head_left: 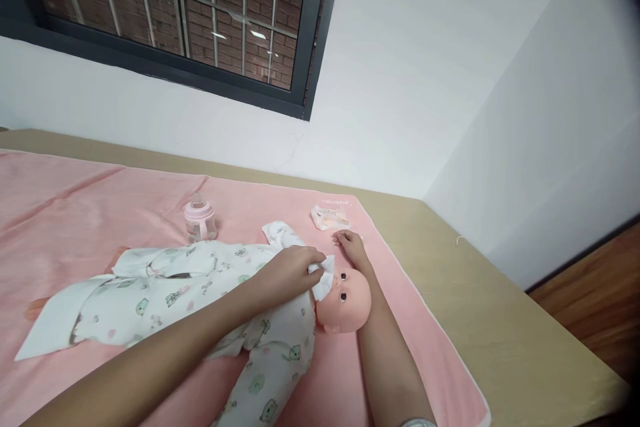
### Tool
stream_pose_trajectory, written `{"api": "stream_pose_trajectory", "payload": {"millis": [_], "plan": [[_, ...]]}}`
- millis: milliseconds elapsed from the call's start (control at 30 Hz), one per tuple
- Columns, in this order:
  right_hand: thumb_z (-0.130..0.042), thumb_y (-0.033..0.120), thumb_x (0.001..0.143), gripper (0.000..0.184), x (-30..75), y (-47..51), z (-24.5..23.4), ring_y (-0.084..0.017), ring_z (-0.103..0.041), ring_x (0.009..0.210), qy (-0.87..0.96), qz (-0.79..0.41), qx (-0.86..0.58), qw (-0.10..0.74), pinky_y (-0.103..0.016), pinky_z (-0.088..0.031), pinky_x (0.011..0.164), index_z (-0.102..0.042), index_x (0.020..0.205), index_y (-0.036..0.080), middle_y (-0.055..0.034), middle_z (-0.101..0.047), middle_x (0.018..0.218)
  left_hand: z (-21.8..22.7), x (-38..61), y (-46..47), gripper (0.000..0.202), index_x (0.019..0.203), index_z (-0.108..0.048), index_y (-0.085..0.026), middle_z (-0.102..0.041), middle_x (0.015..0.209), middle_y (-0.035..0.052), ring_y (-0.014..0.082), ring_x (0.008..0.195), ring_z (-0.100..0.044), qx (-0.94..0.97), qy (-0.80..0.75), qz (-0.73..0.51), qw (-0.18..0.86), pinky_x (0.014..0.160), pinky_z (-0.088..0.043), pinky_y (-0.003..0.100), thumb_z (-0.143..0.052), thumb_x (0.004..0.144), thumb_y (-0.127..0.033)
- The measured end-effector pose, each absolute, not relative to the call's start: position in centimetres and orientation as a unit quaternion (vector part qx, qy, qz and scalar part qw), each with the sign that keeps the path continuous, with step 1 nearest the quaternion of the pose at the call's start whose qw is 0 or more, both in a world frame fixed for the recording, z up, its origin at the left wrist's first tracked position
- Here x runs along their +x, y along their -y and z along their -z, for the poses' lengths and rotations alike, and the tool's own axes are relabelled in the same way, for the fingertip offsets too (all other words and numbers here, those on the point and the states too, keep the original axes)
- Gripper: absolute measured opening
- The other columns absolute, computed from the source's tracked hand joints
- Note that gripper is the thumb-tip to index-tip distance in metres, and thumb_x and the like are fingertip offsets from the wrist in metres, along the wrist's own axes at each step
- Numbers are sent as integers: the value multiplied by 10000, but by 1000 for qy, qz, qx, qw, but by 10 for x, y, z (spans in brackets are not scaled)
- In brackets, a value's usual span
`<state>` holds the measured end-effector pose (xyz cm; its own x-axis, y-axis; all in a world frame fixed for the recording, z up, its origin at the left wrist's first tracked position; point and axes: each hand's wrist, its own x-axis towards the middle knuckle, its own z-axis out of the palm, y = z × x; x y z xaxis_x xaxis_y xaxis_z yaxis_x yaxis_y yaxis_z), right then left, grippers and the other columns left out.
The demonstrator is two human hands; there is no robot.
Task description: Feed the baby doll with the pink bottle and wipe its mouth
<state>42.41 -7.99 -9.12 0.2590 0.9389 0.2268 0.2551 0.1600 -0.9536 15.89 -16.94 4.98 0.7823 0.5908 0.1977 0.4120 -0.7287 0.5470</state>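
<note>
doll (345, 303): peach-pink skin, dark eyes
romper (200, 287): white, small green bear prints, scattered pink dots, on the doll
wipe (323, 278): plain white, at the doll's face
blanket (100, 207): solid pink, pale edge trim, under the doll
baby bottle (200, 219): translucent pale pink, beyond the doll's body
wipe packet (330, 217): white, peach-orange print, beyond the doll's head
table (475, 293): plain tan
wall (425, 80): white
window frame (310, 33): dark grey
brick (150, 0): red-brown, pale mortar grid, behind light grey bars
floor (590, 320): brown wood grain
</note>
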Motion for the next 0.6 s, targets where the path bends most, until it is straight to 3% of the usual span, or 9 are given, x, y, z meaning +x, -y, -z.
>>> {"api": "stream_pose_trajectory", "payload": {"millis": [333,533,600], "plan": [[-573,419,730,273,424,80,91,-161,-615,704,526,-307,-566,556,-311,-511,715,-658,789,166,-59,-693,783,-52,151,166,172,627,-349,-178,-425,592,-27,128,562,-393,907,-279,-188,251,524,-197,292,-407,789,-182],[-575,426,729,285,425,80,92,-165,-617,716,525,-310,-566,555,-325,-514,733,-665,791,163,-66,-692,804,-57,144,165,167,643,-260,-182,-271,572,-42,108,516,-285,907,-266,-169,281,495,-181,287,-415,692,-141],[-572,424,731,285,425,80,92,-165,-618,720,525,-311,-566,555,-328,-515,736,-665,792,161,-70,-691,815,-56,144,166,138,640,-291,-183,-301,575,-42,110,525,-300,911,-259,-160,280,495,-188,283,-416,681,-142]]}}
